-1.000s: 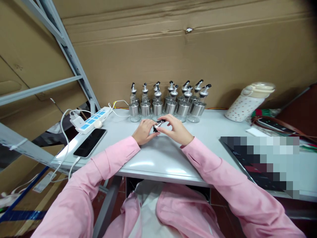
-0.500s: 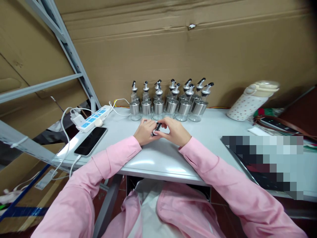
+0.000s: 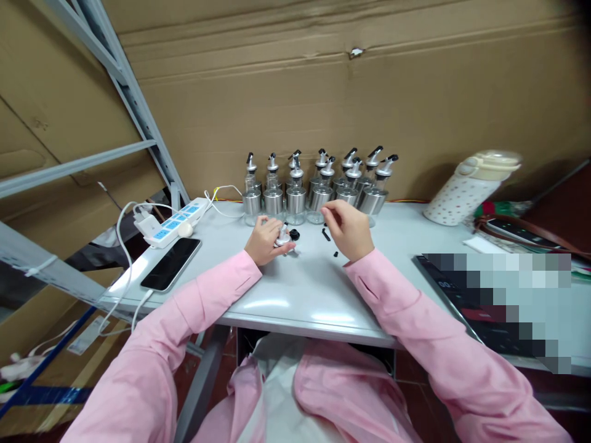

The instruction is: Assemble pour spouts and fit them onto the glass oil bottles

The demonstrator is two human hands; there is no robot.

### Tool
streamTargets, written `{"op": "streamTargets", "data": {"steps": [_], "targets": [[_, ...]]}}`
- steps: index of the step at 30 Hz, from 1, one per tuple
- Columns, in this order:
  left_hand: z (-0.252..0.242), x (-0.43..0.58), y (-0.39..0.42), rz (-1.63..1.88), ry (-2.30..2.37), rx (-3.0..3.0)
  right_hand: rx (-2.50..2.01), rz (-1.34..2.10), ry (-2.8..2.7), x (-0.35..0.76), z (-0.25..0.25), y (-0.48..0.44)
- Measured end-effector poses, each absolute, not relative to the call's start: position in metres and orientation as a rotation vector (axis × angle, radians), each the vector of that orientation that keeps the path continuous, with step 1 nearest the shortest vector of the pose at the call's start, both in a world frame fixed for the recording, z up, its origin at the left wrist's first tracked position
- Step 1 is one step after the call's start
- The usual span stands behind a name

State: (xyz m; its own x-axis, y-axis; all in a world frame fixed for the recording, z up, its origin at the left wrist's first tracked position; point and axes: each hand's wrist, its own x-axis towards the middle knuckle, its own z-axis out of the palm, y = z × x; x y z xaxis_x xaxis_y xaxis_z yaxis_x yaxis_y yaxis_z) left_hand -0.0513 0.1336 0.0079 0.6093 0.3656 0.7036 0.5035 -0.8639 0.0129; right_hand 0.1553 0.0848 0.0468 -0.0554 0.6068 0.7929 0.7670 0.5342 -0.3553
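Note:
My left hand [image 3: 264, 241] is closed around a silver pourer spout [image 3: 283, 236], thumb below and fingers above. A round black stopper [image 3: 294, 234] shows at the spout's right end; whether they are joined I cannot tell. My right hand [image 3: 349, 227] is raised over the table to the right, fingers curled together, and anything in its grip is hidden. Just left of it, a thin black strip [image 3: 325, 234] and a small black piece [image 3: 335, 254] lie on the white table [image 3: 295, 289]. Behind both hands stand several glass and steel oil bottles [image 3: 296, 198] with pourer tops.
On the left are a phone [image 3: 170, 264] and a white power strip [image 3: 178, 223] with cables. A spotted flask [image 3: 455, 194] stands at the back right, near a dark flat device [image 3: 455, 295], partly blurred out. Cardboard [image 3: 258, 92] rises behind the bottles.
My hands have come apart: the right moved right and slightly up, the left stayed about where it was. The silver spout and the small black pieces on the table now show.

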Motion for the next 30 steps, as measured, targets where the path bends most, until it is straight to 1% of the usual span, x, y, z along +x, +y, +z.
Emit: {"op": "streamTargets", "data": {"steps": [2,5,12,14,22,30], "targets": [[0.007,-0.053,0.134,-1.133,-0.696,-2.655,-1.201,-0.211,-1.716,0.166,0.047,0.092],[0.006,-0.051,0.134,-1.068,-0.671,-2.702,-1.325,-0.182,-1.708,0.181,0.046,0.101],[0.002,-0.049,0.134,-0.984,-0.747,-2.817,-1.85,0.229,-1.801,0.197,0.036,0.111],[0.001,-0.048,0.133,-0.953,-0.78,-2.875,-1.946,0.288,-1.844,0.2,0.036,0.112],[0.001,-0.046,0.13,-0.875,-0.664,-2.948,-2.259,0.104,-1.948,0.202,0.032,0.116],[0.0,-0.045,0.13,-0.923,-0.574,-2.93,-2.265,0.103,-2.026,0.204,0.02,0.12]]}}
